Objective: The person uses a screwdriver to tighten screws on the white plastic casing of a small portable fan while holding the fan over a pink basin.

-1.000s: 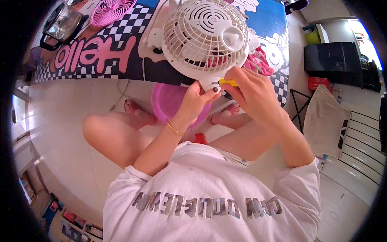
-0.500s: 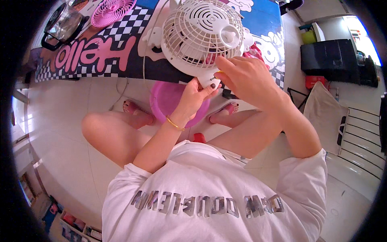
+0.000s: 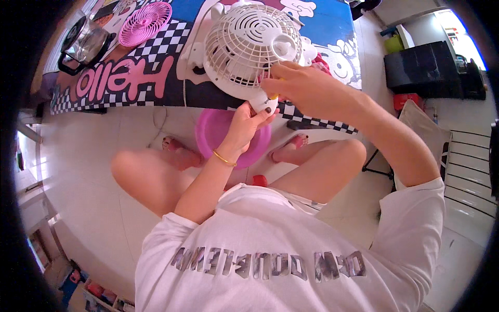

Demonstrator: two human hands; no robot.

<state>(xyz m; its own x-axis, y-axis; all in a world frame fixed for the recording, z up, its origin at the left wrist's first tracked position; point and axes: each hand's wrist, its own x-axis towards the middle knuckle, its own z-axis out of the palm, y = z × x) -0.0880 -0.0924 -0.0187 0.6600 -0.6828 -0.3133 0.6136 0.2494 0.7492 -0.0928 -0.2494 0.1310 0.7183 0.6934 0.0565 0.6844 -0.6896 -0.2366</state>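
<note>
A white fan [image 3: 257,28] with a round slotted cage lies on the table, its narrow neck reaching past the near edge. My left hand [image 3: 243,127] is closed round that neck from below, thumb on top. Above it, my right hand [image 3: 306,88] is closed on a screwdriver [image 3: 273,96], of which only a little yellow shows beneath the fingers. The screwdriver points down at the neck; its tip is too small to make out. Behind the right hand, some red cloth [image 3: 319,65] sits against the fan.
A patterned cloth covers the table [image 3: 179,99]. At its far left stand a clear jug [image 3: 86,44] with a black handle and a pink round fan grille [image 3: 145,23]. Below the near edge, a pink basin [image 3: 208,127] rests on the floor between my feet.
My right elbow has swung outward and the right hand has turned on the screwdriver, showing more yellow. The left hand keeps its hold on the fan's neck. The whole view has shifted slightly.
</note>
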